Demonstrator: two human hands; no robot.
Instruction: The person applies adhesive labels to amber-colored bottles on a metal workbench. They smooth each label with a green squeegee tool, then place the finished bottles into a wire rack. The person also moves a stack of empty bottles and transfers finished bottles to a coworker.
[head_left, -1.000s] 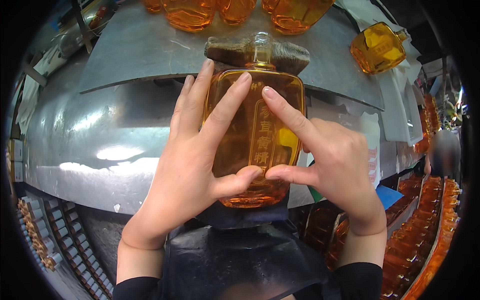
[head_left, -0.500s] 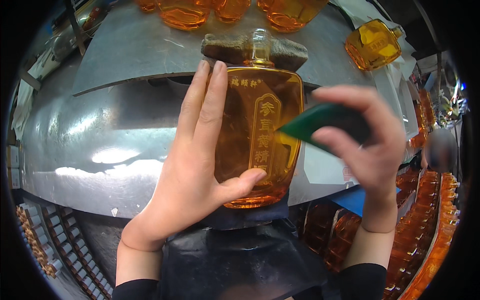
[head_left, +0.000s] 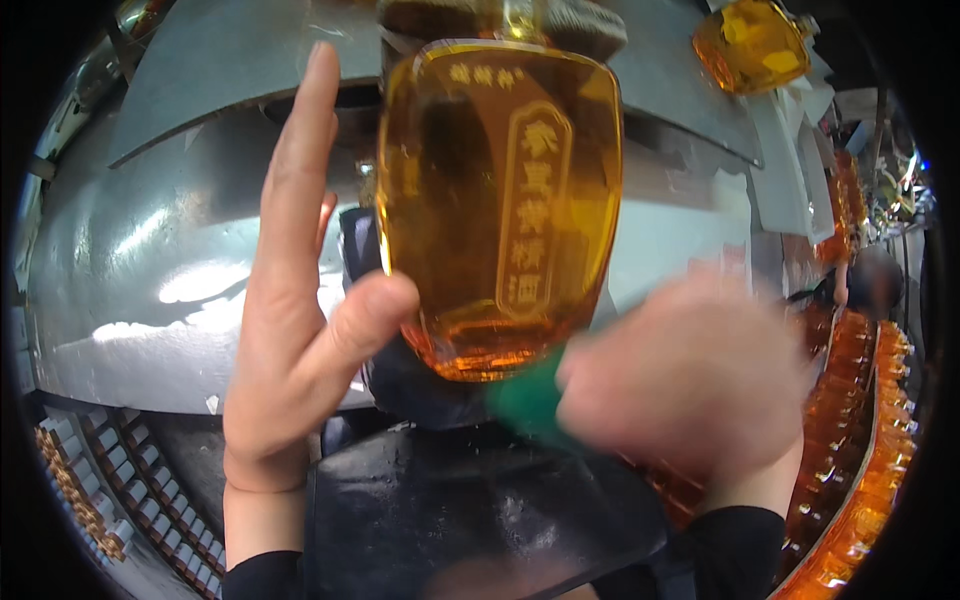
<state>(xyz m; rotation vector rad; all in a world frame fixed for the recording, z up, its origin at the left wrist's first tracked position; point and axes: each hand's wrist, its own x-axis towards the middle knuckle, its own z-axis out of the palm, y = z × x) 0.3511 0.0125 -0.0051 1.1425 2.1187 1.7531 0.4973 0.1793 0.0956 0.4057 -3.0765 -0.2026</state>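
Note:
A large flat glass bottle (head_left: 450,220) of amber liquid, with gold lettering down its front, lies in the middle, neck away from me. Its neck rests by a rolled grey-brown cloth (head_left: 598,32). My left hand (head_left: 285,290) stands at the bottle's left side, fingers stretched out, thumb tip at the lower left edge; it grips nothing. Smeared by motion, my right hand (head_left: 690,375) is at the bottle's lower right, closed around a green wedge-shaped scraper (head_left: 525,398). The scraper is beside the bottle's base; whether it touches the glass I cannot tell.
Another amber bottle (head_left: 750,48) lies at the far right of the metal table (head_left: 120,260). Rows of amber bottles (head_left: 850,400) stand to the right. Racks of small white-and-brown pieces (head_left: 140,490) are at the lower left. A black apron (head_left: 480,500) covers my lap.
My left hand has moved off the bottle's face to its left side. The green scraper has gone from the right edge down to the base. The bottle appears higher and larger in view.

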